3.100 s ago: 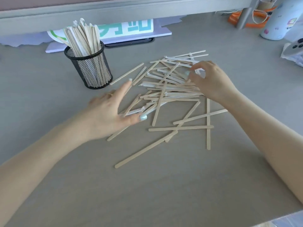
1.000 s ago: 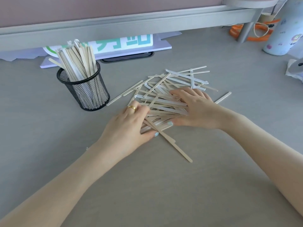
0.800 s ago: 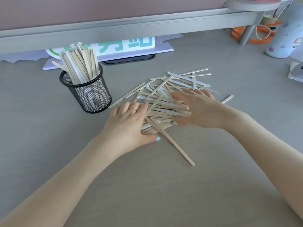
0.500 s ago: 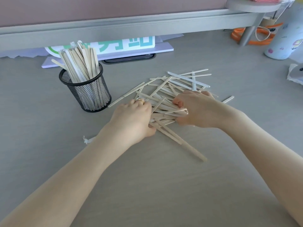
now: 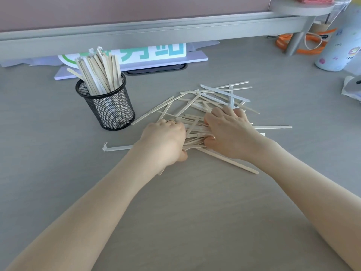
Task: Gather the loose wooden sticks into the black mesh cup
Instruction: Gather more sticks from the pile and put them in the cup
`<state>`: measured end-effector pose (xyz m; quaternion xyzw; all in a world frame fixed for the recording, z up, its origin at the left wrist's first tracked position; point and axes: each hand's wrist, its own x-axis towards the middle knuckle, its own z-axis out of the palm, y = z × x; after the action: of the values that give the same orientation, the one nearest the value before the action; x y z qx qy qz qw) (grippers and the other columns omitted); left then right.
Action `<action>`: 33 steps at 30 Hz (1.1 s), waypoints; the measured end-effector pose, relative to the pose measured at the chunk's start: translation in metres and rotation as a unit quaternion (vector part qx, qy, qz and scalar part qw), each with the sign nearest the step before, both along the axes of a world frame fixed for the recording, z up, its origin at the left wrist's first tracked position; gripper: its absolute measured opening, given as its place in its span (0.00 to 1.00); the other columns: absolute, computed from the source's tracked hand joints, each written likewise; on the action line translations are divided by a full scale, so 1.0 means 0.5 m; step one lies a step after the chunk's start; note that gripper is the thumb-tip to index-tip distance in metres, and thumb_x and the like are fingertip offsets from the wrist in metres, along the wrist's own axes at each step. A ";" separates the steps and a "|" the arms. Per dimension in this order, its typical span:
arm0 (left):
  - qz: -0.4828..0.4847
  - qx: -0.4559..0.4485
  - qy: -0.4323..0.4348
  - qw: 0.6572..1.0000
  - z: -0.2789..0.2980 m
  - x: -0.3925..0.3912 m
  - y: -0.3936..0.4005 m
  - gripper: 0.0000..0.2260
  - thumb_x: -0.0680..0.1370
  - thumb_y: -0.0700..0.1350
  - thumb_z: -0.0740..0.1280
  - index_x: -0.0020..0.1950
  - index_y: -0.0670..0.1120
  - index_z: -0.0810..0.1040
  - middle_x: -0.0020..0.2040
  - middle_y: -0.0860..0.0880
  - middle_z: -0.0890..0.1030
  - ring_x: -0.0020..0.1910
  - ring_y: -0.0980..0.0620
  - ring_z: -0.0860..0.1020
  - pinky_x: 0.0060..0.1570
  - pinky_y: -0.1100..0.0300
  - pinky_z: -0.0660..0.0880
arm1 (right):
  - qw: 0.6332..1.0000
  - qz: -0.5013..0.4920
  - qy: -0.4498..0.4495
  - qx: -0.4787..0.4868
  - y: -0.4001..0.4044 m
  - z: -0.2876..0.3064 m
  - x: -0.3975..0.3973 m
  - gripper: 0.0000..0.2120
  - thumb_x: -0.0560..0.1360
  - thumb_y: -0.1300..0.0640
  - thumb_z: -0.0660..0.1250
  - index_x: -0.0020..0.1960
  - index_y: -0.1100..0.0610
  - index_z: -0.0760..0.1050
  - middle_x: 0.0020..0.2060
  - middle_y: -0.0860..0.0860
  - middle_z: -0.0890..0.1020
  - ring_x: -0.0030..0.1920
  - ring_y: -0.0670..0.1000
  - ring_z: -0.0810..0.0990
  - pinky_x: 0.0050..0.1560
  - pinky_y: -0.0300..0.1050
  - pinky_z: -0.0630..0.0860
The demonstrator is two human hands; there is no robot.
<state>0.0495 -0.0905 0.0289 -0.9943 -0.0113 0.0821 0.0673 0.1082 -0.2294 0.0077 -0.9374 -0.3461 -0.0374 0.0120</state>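
The 2 hands meet over the near edge of the sticks [image 5: 207, 98]: left hand [image 5: 164, 139] and right hand [image 5: 230, 132] both curl around a bunch between them. The cup [image 5: 109, 108] stands left, part-filled. The sign [image 5: 136, 53] behind has unreadable green lettering.

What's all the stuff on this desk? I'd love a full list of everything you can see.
loose wooden sticks: a heap too tangled to count, pale wood, middle of the desk
black mesh cup: one, black, left of the heap, already full of upright sticks
wrapped stick: one, whitish, on the desk by the left wrist
sign: one, white with green and teal print, at the back
bottle: one, pale with stickers, far right
orange strap: one, orange, back right
desk: one, grey
left hand: fingers curled round sticks at the heap's left edge
right hand: fingers curled round sticks at the heap's right side
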 end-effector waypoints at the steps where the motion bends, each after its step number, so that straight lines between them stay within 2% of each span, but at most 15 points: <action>1: 0.002 0.001 0.008 1.000 0.004 0.001 -0.002 0.16 0.74 0.51 0.65 0.56 0.44 0.68 0.60 0.45 0.74 0.62 0.46 0.70 0.46 0.58 0.62 | 1.000 0.004 -0.006 0.004 -0.001 -0.001 0.000 0.16 0.73 0.50 0.60 0.57 0.58 0.68 0.55 0.52 0.71 0.60 0.56 0.67 0.60 0.48 0.59; 4: 0.004 0.000 0.024 1.000 0.013 0.001 -0.004 0.13 0.74 0.51 0.65 0.49 0.46 0.64 0.59 0.45 0.74 0.63 0.45 0.69 0.47 0.58 0.62 | 1.000 0.018 -0.017 0.019 -0.002 -0.004 0.000 0.15 0.73 0.51 0.59 0.57 0.57 0.69 0.55 0.53 0.70 0.60 0.55 0.65 0.59 0.46 0.55; 6: 0.009 -0.008 0.034 0.999 0.014 -0.001 -0.003 0.14 0.74 0.51 0.65 0.48 0.46 0.63 0.59 0.45 0.74 0.63 0.45 0.69 0.47 0.58 0.62 | 0.999 0.026 -0.024 0.022 -0.003 -0.006 0.000 0.15 0.73 0.52 0.59 0.57 0.57 0.70 0.54 0.52 0.70 0.59 0.55 0.65 0.56 0.45 0.52; 9: 0.015 -0.023 0.039 0.999 0.008 -0.001 0.000 0.11 0.74 0.50 0.64 0.48 0.46 0.65 0.59 0.44 0.74 0.65 0.45 0.66 0.47 0.57 0.64 | 0.999 0.035 -0.022 0.022 -0.006 -0.006 0.003 0.15 0.74 0.51 0.59 0.58 0.56 0.70 0.55 0.52 0.70 0.59 0.54 0.65 0.55 0.44 0.52; 12: 0.019 -0.033 0.031 0.999 0.002 -0.004 0.002 0.11 0.75 0.48 0.63 0.54 0.43 0.71 0.59 0.44 0.73 0.64 0.45 0.66 0.51 0.56 0.68 | 0.999 0.044 -0.023 0.018 -0.009 -0.008 0.007 0.16 0.74 0.50 0.57 0.58 0.56 0.70 0.54 0.52 0.70 0.57 0.54 0.66 0.54 0.43 0.53; 14: 0.015 -0.042 0.014 0.999 0.000 -0.009 0.003 0.11 0.75 0.46 0.64 0.55 0.42 0.71 0.58 0.43 0.75 0.62 0.44 0.69 0.49 0.56 0.67 | 0.998 0.049 -0.028 0.012 -0.011 -0.008 0.009 0.18 0.73 0.49 0.54 0.57 0.57 0.70 0.53 0.52 0.71 0.56 0.55 0.67 0.52 0.43 0.53; 16: 0.014 -0.061 0.001 0.998 0.001 -0.014 0.004 0.08 0.75 0.44 0.65 0.51 0.44 0.68 0.57 0.43 0.76 0.56 0.44 0.72 0.45 0.57 0.65 | 0.998 0.051 -0.026 0.006 -0.013 -0.007 0.011 0.19 0.71 0.49 0.54 0.56 0.58 0.71 0.53 0.53 0.72 0.55 0.56 0.68 0.52 0.43 0.54; 18: 0.023 -0.074 0.012 0.997 0.008 -0.018 0.007 0.10 0.75 0.44 0.64 0.47 0.45 0.63 0.53 0.43 0.76 0.48 0.45 0.69 0.43 0.57 0.64 | 0.998 0.058 -0.024 0.005 -0.014 -0.008 0.015 0.19 0.69 0.51 0.55 0.55 0.59 0.71 0.54 0.54 0.72 0.55 0.56 0.68 0.54 0.44 0.55; 21: 0.045 -0.086 0.033 0.995 0.016 -0.018 0.013 0.10 0.75 0.44 0.64 0.47 0.45 0.63 0.45 0.46 0.70 0.43 0.47 0.67 0.41 0.58 0.63 | 0.997 0.073 -0.026 0.008 -0.018 -0.010 0.020 0.16 0.69 0.54 0.57 0.54 0.60 0.70 0.56 0.54 0.72 0.58 0.56 0.67 0.60 0.46 0.55; 26: 0.051 -0.097 0.030 0.993 0.014 -0.016 0.023 0.07 0.74 0.43 0.65 0.43 0.44 0.67 0.41 0.48 0.70 0.42 0.47 0.69 0.39 0.58 0.64 | 0.994 0.095 -0.049 0.034 -0.022 -0.012 0.028 0.09 0.69 0.58 0.63 0.48 0.60 0.71 0.44 0.54 0.75 0.50 0.51 0.65 0.55 0.45 0.56; 29: 0.042 -0.078 0.027 0.996 0.014 -0.018 0.022 0.07 0.76 0.45 0.64 0.45 0.44 0.67 0.42 0.48 0.68 0.46 0.47 0.68 0.43 0.57 0.65 | 0.994 0.086 -0.061 0.037 -0.020 -0.013 0.029 0.09 0.66 0.59 0.61 0.46 0.60 0.71 0.40 0.53 0.76 0.46 0.57 0.73 0.54 0.45 0.57; 31: 0.038 -0.073 0.018 0.996 0.006 -0.017 0.022 0.07 0.76 0.44 0.63 0.52 0.43 0.70 0.48 0.45 0.71 0.54 0.45 0.70 0.46 0.57 0.66 | 0.994 0.084 -0.055 0.039 -0.019 -0.013 0.028 0.10 0.66 0.59 0.59 0.46 0.60 0.71 0.40 0.53 0.77 0.46 0.58 0.75 0.55 0.45 0.57; 33: 0.036 -0.068 0.002 0.997 -0.005 -0.016 0.023 0.10 0.77 0.40 0.61 0.58 0.41 0.70 0.56 0.42 0.75 0.59 0.43 0.72 0.47 0.55 0.67 | 0.994 0.088 -0.051 0.041 -0.018 -0.013 0.028 0.10 0.69 0.60 0.59 0.50 0.59 0.71 0.44 0.53 0.77 0.49 0.58 0.74 0.57 0.45 0.57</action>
<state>0.0417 -0.0790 0.0264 -0.9954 -0.0414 0.0869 -0.0039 0.1223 -0.2383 0.0013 -0.8990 -0.4253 -0.0977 0.0362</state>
